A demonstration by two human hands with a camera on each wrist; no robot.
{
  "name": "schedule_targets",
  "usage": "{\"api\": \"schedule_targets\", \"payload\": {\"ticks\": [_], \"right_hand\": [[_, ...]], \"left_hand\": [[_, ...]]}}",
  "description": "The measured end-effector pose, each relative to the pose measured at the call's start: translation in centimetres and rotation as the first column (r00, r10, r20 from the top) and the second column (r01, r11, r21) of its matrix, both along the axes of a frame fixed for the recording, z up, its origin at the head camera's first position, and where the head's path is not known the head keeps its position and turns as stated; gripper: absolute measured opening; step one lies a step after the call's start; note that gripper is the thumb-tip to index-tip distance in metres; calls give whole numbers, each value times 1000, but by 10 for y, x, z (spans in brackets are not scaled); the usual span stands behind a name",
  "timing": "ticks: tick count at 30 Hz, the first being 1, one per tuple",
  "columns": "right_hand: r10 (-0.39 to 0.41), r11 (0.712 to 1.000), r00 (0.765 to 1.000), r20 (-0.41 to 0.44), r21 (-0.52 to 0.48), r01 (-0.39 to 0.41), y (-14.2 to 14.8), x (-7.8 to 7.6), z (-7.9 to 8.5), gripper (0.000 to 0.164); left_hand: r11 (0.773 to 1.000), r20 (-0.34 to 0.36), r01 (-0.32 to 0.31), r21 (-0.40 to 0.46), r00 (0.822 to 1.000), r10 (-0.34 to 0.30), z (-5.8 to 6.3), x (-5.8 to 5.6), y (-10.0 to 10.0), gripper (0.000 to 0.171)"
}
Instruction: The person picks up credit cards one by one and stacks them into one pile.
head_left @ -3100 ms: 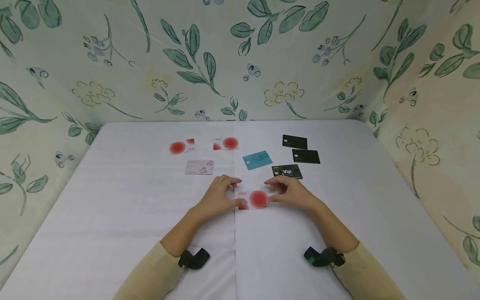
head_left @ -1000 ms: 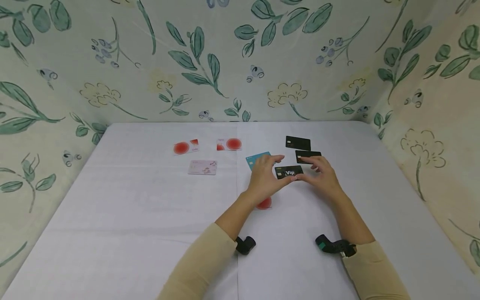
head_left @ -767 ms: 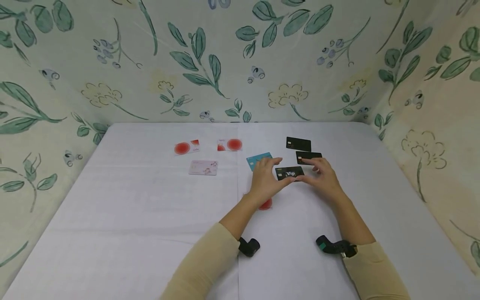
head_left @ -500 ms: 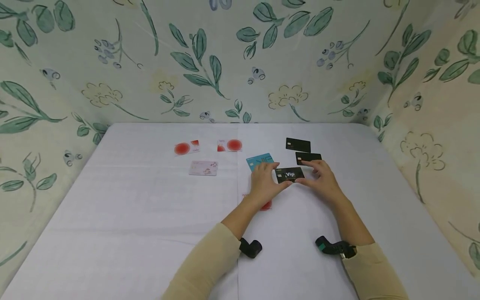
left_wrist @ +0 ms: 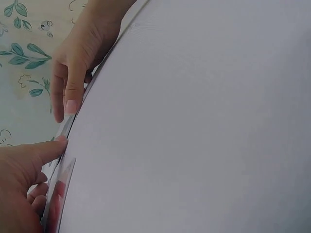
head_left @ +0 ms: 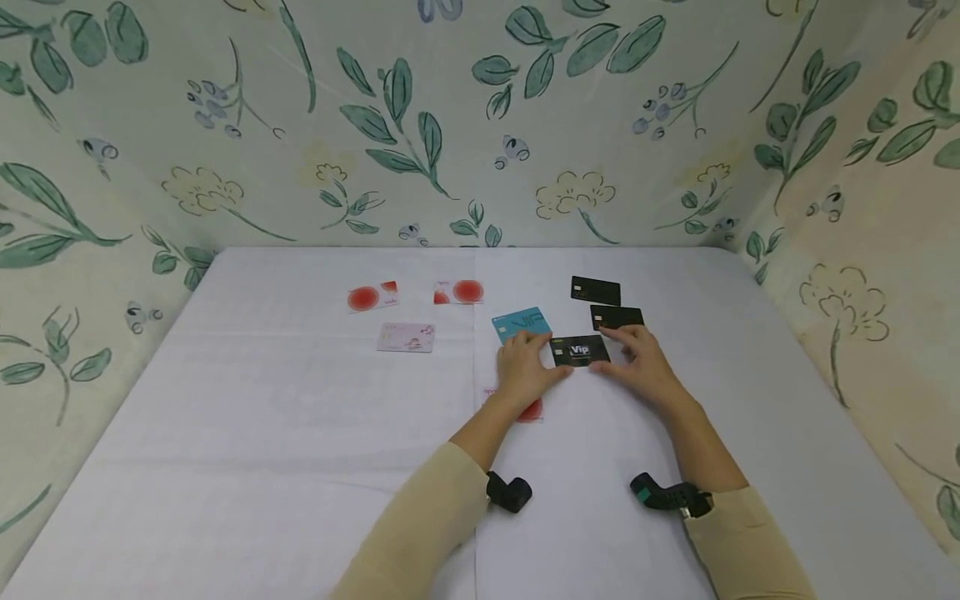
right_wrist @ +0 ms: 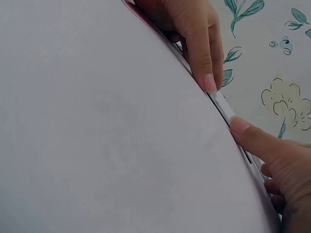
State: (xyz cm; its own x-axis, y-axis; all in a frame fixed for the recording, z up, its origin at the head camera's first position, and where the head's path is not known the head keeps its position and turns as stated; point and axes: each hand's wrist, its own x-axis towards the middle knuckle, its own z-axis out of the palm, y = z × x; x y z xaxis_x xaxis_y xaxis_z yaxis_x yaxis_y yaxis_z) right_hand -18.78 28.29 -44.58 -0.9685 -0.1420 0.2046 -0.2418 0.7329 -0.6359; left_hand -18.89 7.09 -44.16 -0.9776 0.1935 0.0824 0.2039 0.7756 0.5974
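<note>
Now that the thumbs have drawn apart along its near edge and the left forefinger has come down to its far left corner, the Vip card [head_left: 581,351] sits framed between both hands. It lies at the table [head_left: 262,417], just in front of the lower black card [head_left: 621,317] and beside the blue card [head_left: 513,322]; whether it is lifted slightly I cannot tell. The left hand [head_left: 521,371] is part-closed, thumb and forefinger holding the left end; the right hand [head_left: 637,362] holds the right end likewise. That suggests the handling now centres on this card rather than the near red card [head_left: 531,410], partly hidden by the left forearm.

White lettering reads "Vip" on the held card. The blue card seems to say "VIP". Print on the lower black card, near red card and pink card [head_left: 406,337] is too small to read.
</note>
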Motion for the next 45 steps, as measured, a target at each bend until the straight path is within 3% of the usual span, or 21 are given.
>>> {"api": "schedule_targets", "payload": {"ticks": [6, 17, 27, 35, 45], "right_hand": [[-10, 998, 1000, 20, 60, 9, -3, 0, 1, 64], [-21, 989, 999, 40, 148, 15, -5, 1, 4, 61], [-62, 993, 992, 114, 105, 50, -9, 3, 8, 59], [-77, 997, 983, 166, 39, 72, -7, 2, 9, 59], [-65, 998, 980, 190, -2, 66, -7, 3, 9, 58]], "left_hand": [[996, 26, 9, -90, 1000, -7, -3, -2, 2, 67], [989, 29, 37, -141, 999, -33, -1, -2, 3, 60], [991, 52, 15, -132, 999, -8, -1, -4, 3, 57], [996, 49, 8, -86, 999, -4, 0, -4, 3, 57], [998, 97, 17, 63, 995, -23, 7, -3, -2, 58]]}}
